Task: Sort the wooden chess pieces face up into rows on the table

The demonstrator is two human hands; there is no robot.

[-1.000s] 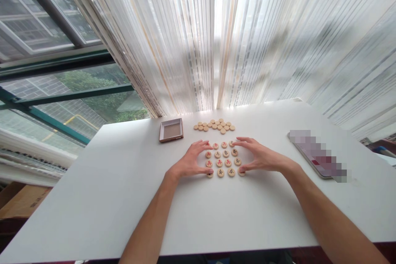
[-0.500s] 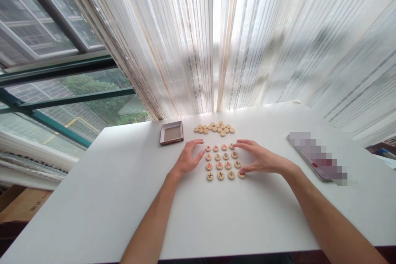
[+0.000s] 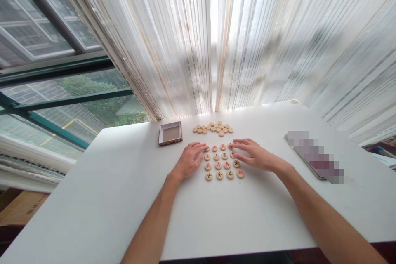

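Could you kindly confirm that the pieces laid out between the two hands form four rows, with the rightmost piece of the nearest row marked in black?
Not quite: the head view shows the rightmost piece of the nearest row marked in red, not black. The pieces laid out between the left hand and the right hand do form four rows.

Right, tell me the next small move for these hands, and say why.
I'd probably draw the left hand and the right hand straight outward, away from the round pieces. These lie in four rows of four, and the fingers reach the far corners, where a stray brush could push a piece out of line.
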